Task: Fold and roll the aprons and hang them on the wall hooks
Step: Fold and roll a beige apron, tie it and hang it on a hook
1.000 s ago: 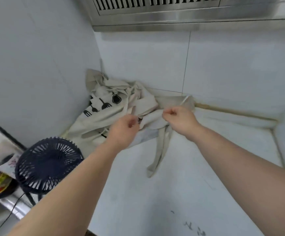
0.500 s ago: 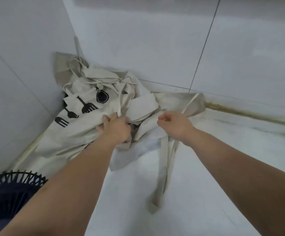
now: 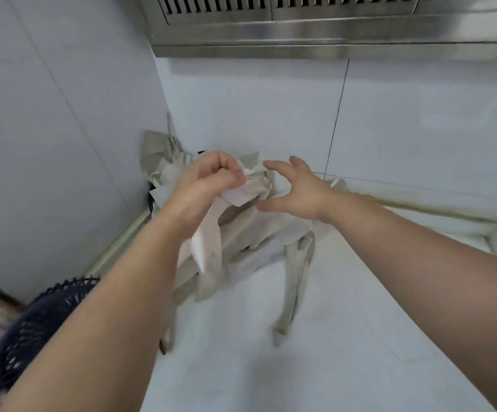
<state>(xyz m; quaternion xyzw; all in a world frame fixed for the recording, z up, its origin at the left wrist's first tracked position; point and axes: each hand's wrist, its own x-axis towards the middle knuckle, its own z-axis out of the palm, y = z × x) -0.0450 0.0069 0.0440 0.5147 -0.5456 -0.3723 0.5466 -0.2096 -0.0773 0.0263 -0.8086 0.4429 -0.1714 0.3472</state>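
Note:
A crumpled pile of beige aprons (image 3: 259, 236) lies in the corner of a white counter (image 3: 345, 337) against the tiled walls. My left hand (image 3: 208, 185) grips a bunch of apron cloth and holds it lifted above the pile, with folds hanging below the fist. My right hand (image 3: 294, 188) hovers just right of that bunch, fingers spread and thumb out, holding nothing. Two long apron straps (image 3: 294, 281) trail from the pile toward me across the counter. No wall hooks are in view.
A dark blue desk fan (image 3: 33, 328) stands at the lower left by the counter's edge. A steel range hood (image 3: 330, 22) hangs above the corner. White tiled walls close in the left and back sides.
My left hand has gathered apron cloth and raised it off the pile. My right hand has let go of the cloth it pinched and opened. The view has tilted back up.

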